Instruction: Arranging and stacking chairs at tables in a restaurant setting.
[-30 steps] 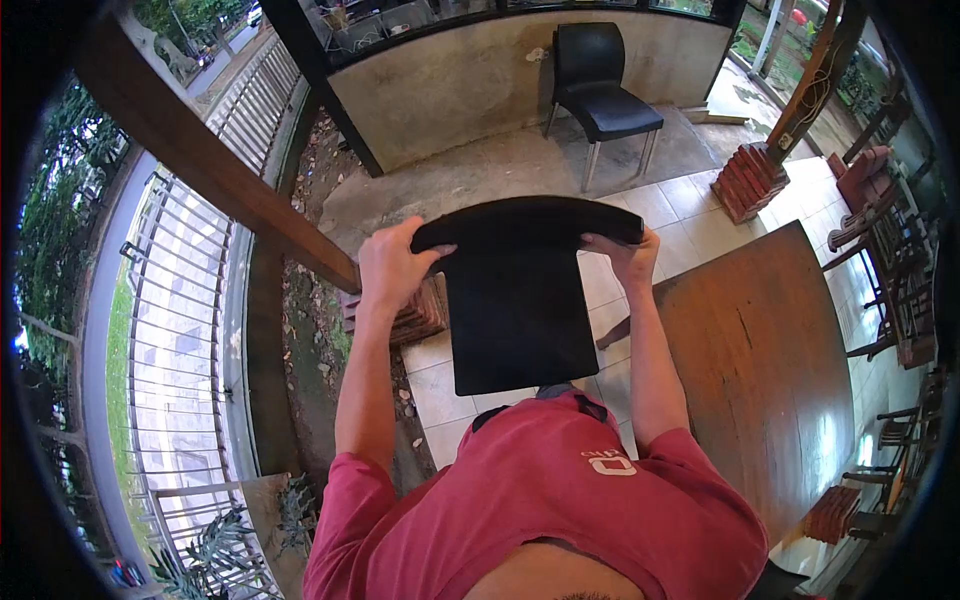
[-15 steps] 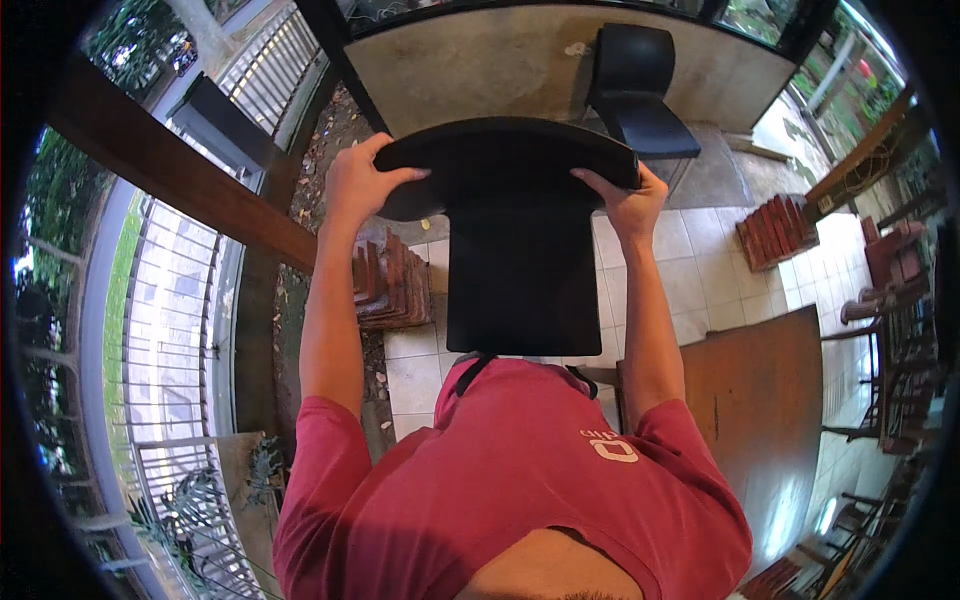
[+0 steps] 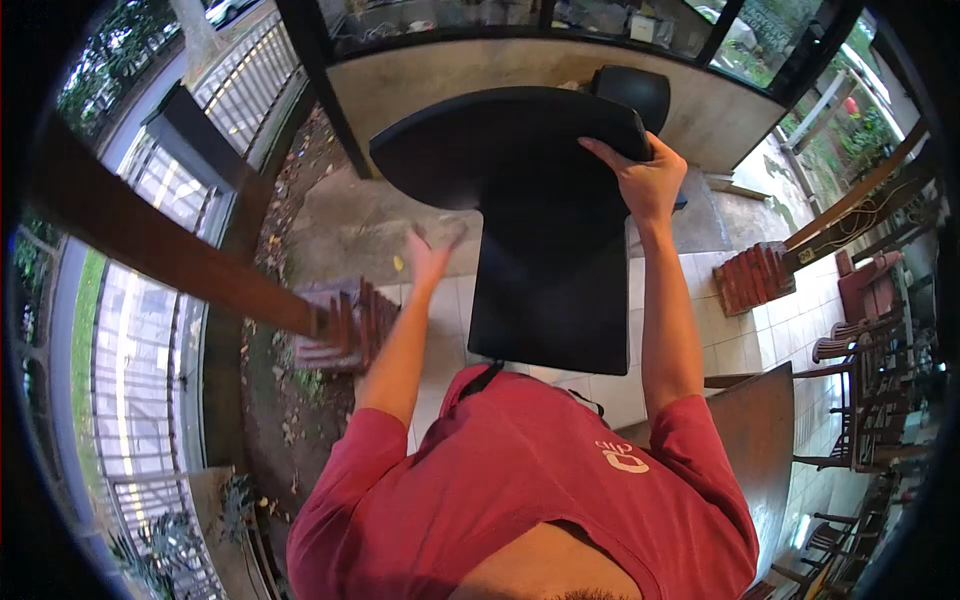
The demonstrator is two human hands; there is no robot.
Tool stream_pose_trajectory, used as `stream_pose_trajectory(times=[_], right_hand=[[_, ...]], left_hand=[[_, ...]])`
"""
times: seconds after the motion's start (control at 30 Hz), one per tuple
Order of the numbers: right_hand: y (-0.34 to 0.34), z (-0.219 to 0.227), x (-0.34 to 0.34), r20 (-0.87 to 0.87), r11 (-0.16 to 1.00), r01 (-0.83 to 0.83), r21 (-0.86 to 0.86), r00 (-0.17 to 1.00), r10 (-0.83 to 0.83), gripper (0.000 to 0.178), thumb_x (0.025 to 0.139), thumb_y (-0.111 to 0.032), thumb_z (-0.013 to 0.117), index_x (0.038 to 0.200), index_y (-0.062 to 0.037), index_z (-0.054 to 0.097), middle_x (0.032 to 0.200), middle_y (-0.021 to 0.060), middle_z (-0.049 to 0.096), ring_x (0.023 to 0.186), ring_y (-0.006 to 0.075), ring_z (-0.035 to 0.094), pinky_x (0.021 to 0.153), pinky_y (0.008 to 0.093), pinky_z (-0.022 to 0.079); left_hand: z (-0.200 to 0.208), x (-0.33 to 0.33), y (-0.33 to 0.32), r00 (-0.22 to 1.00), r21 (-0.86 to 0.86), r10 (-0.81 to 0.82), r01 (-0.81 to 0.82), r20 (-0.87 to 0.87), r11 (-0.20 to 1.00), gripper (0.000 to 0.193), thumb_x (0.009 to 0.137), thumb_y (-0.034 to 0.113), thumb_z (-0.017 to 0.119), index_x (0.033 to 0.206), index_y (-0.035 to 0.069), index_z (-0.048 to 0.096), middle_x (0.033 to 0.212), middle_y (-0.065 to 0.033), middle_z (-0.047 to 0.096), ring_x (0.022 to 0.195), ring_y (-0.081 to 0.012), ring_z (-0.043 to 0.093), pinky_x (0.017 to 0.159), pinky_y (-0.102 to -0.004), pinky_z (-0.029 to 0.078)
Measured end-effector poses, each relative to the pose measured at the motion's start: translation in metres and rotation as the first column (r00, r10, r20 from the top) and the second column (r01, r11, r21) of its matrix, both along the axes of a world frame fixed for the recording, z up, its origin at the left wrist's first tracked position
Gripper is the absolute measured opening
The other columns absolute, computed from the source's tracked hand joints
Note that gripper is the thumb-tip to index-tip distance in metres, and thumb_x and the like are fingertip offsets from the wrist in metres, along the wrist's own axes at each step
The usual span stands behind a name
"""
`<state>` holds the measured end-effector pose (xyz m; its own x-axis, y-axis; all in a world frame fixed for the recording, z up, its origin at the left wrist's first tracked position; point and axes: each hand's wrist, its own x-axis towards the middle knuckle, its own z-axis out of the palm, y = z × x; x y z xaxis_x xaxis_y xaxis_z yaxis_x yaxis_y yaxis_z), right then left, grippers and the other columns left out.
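A black chair [image 3: 550,270] with a wide curved backrest is right in front of me, its seat towards my body. My right hand [image 3: 648,185] grips the right end of the backrest, with the thumb on the near face. My left hand [image 3: 436,252] is off the chair, to the left of its narrow lower back. Its fingers are spread and slightly blurred, with nothing in them. The chair's legs are hidden beneath it.
A second black chair [image 3: 632,95] stands behind, by the low wall [image 3: 430,90] under windows. Brick post bases are at left [image 3: 350,325] and right [image 3: 755,280]. A wooden table [image 3: 745,430] is close on my right, with wooden chairs beyond. A railing runs along the left.
My left hand has let go of the backrest's left end and dropped down and inward. The chair has tilted and shifted slightly right, with my right hand still on it.
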<state>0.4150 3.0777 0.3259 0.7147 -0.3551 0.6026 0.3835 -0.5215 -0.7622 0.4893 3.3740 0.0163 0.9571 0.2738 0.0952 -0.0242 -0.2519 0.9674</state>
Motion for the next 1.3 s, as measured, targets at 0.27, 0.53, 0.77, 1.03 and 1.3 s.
stream_pose_trajectory(times=[0.27,0.53,0.77,1.03,1.3], right_hand=[[-0.054,0.058,0.052,-0.058,0.980,0.190,0.051,0.981,-0.187,0.032,0.072,-0.017,0.091,0.095,0.0018,0.077,0.087,0.0040,0.076,0.076,0.0072,0.065,0.073,0.0254,0.053],[-0.147,0.071,0.093,-0.046,0.893,0.443,0.080,0.897,-0.441,0.031,0.074,-0.020,0.091,0.093,-0.0003,0.077,0.087,0.0043,0.076,0.074,0.0106,0.067,0.070,0.0266,0.053],[-0.247,0.038,0.088,-0.129,0.833,0.515,0.200,0.857,-0.499,0.047,0.076,-0.034,0.090,0.105,-0.0001,0.074,0.097,0.0046,0.073,0.085,0.0135,0.067,0.078,0.0267,0.052],[-0.437,-0.058,0.034,-0.035,0.790,0.555,0.259,0.823,-0.567,0.058,0.086,-0.043,0.079,0.117,0.0054,0.069,0.115,0.0122,0.071,0.105,0.0195,0.066,0.095,0.0323,0.049],[-0.511,-0.061,0.077,-0.138,0.805,0.492,0.331,0.870,-0.474,0.071,0.086,-0.044,0.080,0.133,0.0053,0.059,0.129,0.0108,0.064,0.115,0.0193,0.061,0.102,0.0312,0.044]], left_hand=[[-0.017,0.070,-0.089,0.673,-0.216,-0.597,0.566,-0.436,0.796,0.119,0.063,0.061,0.089,0.142,-0.013,0.039,0.137,-0.0274,0.055,0.125,-0.0311,0.058,0.105,-0.0372,0.046],[0.018,0.129,-0.126,0.444,-0.553,-0.732,0.479,-0.517,0.681,0.081,0.083,0.054,0.077,0.130,-0.008,0.055,0.119,-0.0170,0.067,0.106,-0.0246,0.066,0.092,-0.0351,0.052],[0.037,0.137,-0.154,0.492,-0.593,-0.784,0.522,-0.378,0.614,0.066,0.086,0.047,0.075,0.125,-0.004,0.061,0.105,-0.0120,0.070,0.086,-0.0219,0.069,0.075,-0.0363,0.055],[0.087,0.140,-0.239,0.594,-0.338,-0.698,0.612,-0.401,0.715,0.052,0.084,0.043,0.077,0.107,-0.003,0.069,0.090,-0.0079,0.068,0.078,-0.0168,0.063,0.069,-0.0346,0.051],[0.071,0.147,-0.331,0.591,-0.401,-0.701,0.576,-0.399,0.713,0.051,0.084,0.042,0.078,0.104,-0.005,0.069,0.088,-0.0092,0.068,0.077,-0.0182,0.065,0.066,-0.0357,0.051]])
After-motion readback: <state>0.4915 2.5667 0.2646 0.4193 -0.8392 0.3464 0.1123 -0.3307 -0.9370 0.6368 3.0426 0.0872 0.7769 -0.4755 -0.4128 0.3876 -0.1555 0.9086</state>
